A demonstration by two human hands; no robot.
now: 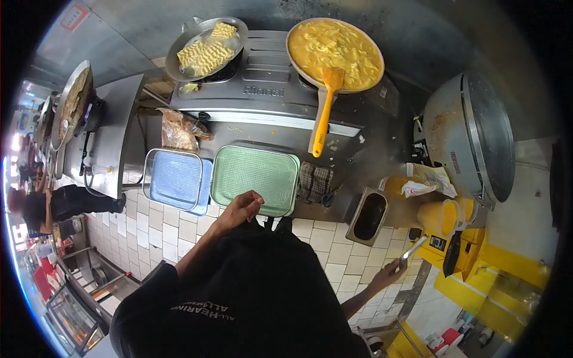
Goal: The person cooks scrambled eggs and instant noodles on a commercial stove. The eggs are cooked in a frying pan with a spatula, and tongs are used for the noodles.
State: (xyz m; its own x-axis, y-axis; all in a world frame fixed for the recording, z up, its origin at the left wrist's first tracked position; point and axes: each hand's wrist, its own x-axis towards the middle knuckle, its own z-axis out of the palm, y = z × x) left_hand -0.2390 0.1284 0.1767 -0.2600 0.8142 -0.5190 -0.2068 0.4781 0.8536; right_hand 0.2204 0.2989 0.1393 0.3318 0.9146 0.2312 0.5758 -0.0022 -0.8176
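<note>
My left hand (240, 211), its fingers curled together with nothing showing in them, hovers at the near edge of a green mesh-lined tray (256, 179). Off to the right, my right hand (389, 274) is closed around a slim silver metal utensil (413, 249), whose kind I cannot tell. Beyond that utensil are a jug of yellow liquid (439, 218) and a black handle (452, 253). On the stove, a pan of yellow egg-like food (335, 51) carries an orange spatula (325, 116) across its rim. Blocks of dry noodles (206, 56) lie in another pan (175, 64).
A blue basket (175, 179) stands left of the green tray, a folded checked cloth (314, 182) to its right. Farther right are a dark-filled metal container (368, 218) and a large lidded pot (444, 128). A person (74, 203) stands at far left beside another counter (110, 143).
</note>
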